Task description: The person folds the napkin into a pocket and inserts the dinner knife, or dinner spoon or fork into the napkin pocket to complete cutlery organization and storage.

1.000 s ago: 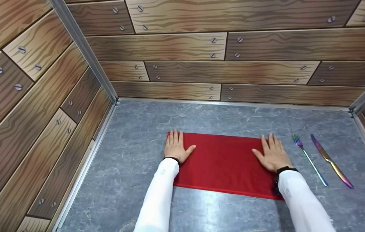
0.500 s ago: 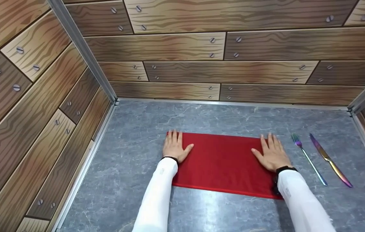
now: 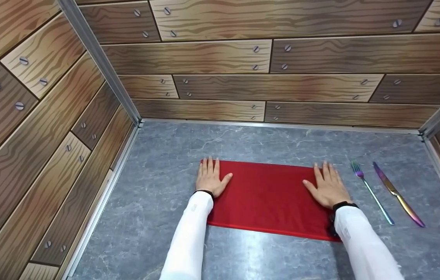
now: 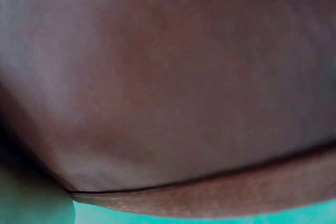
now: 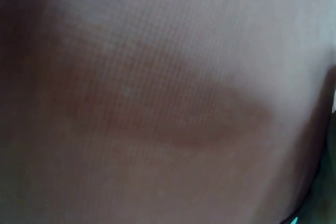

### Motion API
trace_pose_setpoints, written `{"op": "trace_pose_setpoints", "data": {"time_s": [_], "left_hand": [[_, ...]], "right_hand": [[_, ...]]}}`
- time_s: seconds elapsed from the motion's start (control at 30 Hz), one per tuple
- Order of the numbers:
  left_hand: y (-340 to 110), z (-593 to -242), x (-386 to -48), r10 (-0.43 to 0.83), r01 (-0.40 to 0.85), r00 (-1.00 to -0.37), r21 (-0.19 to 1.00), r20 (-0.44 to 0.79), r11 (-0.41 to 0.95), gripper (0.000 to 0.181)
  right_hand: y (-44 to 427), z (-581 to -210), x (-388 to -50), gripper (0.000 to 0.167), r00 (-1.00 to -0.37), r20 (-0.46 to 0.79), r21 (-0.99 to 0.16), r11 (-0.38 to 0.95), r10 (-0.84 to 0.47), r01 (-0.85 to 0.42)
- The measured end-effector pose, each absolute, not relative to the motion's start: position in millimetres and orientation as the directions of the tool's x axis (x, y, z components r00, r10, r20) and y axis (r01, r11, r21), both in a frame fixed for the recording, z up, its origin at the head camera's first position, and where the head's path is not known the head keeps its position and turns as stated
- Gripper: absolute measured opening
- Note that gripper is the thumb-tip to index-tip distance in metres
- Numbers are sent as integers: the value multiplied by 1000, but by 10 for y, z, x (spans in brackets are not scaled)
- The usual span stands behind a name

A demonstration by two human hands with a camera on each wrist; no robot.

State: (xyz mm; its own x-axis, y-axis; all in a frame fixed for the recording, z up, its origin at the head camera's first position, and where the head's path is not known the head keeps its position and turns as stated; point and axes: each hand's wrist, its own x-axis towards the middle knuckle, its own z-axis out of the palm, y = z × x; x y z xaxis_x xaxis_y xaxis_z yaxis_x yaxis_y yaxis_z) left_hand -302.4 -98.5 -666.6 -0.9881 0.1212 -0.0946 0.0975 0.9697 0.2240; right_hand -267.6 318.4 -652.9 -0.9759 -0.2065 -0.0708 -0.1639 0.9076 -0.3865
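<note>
A red cloth (image 3: 266, 198), folded into a flat rectangle, lies on the grey marbled tabletop (image 3: 158, 175) in the head view. My left hand (image 3: 209, 179) rests flat on its left end, fingers straight and pointing to the far edge, thumb spread inward. On the right end my right hand (image 3: 327, 188) lies the same way, its fingertips at the far edge. Both wrist views are filled by blurred close-up cloth (image 4: 168, 87); the fingers do not show clearly there.
Right of the cloth lie an iridescent fork (image 3: 371, 192) and, beside it, an iridescent knife (image 3: 398, 194), tines and blade pointing away. Wood-patterned walls stand at the back (image 3: 220, 85), at the left (image 3: 49, 155) and at the far right, with metal strips along the corners.
The left hand has shifted very slightly left on the cloth. The right hand, cloth, fork and knife look the same.
</note>
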Motion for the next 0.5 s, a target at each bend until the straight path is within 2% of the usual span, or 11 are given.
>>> {"op": "trace_pose_setpoints", "data": {"time_s": [0.4, 0.5], "left_hand": [[-1000, -6625, -3044, 122, 86, -986, 293, -109, 952, 87], [-985, -6557, -3055, 141, 117, -988, 277, -67, 954, 84]], "right_hand": [[3184, -6510, -2659, 89, -976, -67, -392, 905, -205, -164], [3177, -6494, -2675, 90, -978, -42, -390, 905, -203, -171]]}}
